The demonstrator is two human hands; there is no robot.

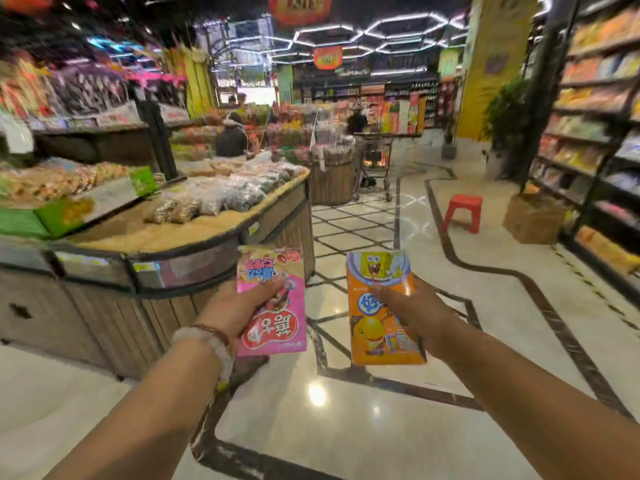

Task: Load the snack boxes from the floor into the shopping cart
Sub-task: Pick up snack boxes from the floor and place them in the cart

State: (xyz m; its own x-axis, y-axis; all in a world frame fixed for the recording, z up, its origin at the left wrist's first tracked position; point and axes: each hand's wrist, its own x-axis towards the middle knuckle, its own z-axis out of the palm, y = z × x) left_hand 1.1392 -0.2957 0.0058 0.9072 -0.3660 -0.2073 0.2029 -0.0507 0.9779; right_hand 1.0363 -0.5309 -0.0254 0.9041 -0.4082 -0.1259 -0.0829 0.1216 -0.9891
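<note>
Holding one snack box in each hand, we're standing mid-aisle. Our left hand [242, 304] is wrapped around the pink box [272, 301], thumb across the front; our right hand [412, 311] grips the orange box [382, 308] the same way, both up off the tiled floor [363, 427]. They look like light, thin cardboard, stiff enough but probably easy to dent, so we'd keep grabbing them along the long edges and not squeeze the faces. A shopping cart [377, 157] sits well down the aisle past the snack counter [156, 216]; can't tell if it's ours.
</note>
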